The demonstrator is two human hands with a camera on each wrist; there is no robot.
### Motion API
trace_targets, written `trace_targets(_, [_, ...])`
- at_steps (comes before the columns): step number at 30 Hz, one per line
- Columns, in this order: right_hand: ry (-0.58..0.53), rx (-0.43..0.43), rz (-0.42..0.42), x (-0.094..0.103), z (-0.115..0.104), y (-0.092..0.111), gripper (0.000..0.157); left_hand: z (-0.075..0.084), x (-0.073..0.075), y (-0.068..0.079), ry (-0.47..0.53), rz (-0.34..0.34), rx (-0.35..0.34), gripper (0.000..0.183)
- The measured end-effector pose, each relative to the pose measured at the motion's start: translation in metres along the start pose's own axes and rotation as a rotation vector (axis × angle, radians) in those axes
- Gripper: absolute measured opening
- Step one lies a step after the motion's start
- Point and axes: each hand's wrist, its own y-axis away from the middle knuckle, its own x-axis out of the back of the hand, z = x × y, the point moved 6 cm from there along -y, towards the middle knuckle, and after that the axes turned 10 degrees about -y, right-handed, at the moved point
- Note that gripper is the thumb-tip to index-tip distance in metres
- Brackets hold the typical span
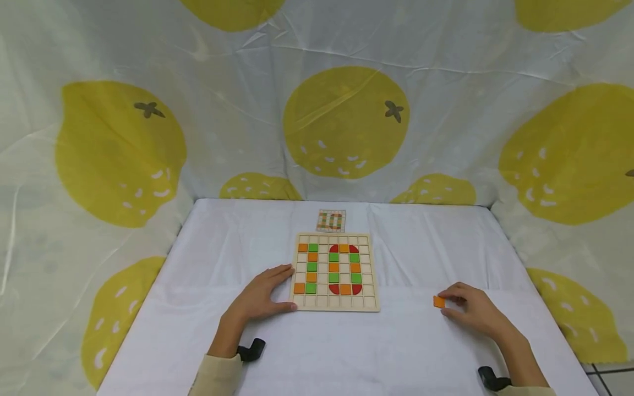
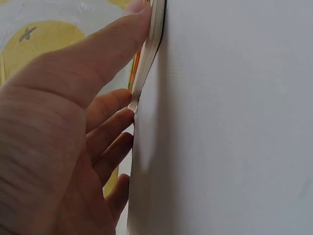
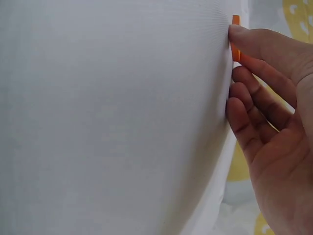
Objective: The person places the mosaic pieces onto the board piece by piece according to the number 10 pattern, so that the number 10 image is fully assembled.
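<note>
A square wooden grid board [image 1: 320, 267] lies on the white cloth, with orange, green and red tiles set in it to form a 1 and a 0. My left hand [image 1: 260, 294] rests at its left side, fingers extended along the edge and thumb at the lower left corner. In the left wrist view, the thumb [image 2: 105, 56] lies against the board's pale edge. Well to the right of the board, my right hand [image 1: 473, 311] pinches a small orange tile [image 1: 438, 302] between thumb and fingers. The right wrist view shows this orange tile [image 3: 235, 38] edge-on, close to the cloth.
Just behind the board lies a small pattern card [image 1: 331, 220] with a similar 10 design. White cloth [image 1: 406, 341] covers the table. A lemon-print curtain [image 1: 346, 124] hangs behind and along both sides. Black wrist straps show on both forearms.
</note>
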Motion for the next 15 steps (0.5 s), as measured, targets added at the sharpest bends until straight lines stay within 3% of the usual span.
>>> trace_targets(6, [-0.02, -0.061, -0.024, -0.001, 0.001, -0.004, 0.019, 0.002, 0.004, 0.002, -0.006, 0.001, 0.009, 0.091])
trace_targets(11, [-0.013, -0.113, -0.015, -0.004, 0.0, -0.01, 0.02, 0.004, 0.002, 0.003, 0.02, -0.012, 0.017, 0.091])
trace_targets(15, [-0.034, -0.107, 0.011, -0.007, -0.004, -0.017, 0.021, 0.004, 0.001, 0.003, 0.038, -0.018, 0.025, 0.091])
